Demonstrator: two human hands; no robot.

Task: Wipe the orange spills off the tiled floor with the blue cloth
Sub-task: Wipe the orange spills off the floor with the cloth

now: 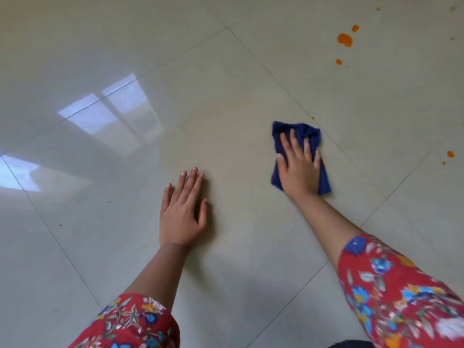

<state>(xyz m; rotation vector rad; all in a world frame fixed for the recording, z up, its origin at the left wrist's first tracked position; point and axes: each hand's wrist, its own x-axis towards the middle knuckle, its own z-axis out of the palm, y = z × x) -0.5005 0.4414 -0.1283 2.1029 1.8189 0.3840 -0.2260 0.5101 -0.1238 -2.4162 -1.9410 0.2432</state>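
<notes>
Right hand (298, 164) is lying flat with fingers spread, pressing down on the blue cloth (305, 133) right of frame centre. Left hand (183, 212) is resting palm-down, fingers together, on the tiled floor (226, 96), lower centre. Orange spills (345, 40) are dotting the upper right, well apart from the cloth; smaller drops (450, 153) are sitting at the right edge.

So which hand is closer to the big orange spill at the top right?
The right hand. It presses flat on the blue cloth, below and left of the big orange spill. The left hand lies flat on the bare tile, farther left and lower.
</notes>
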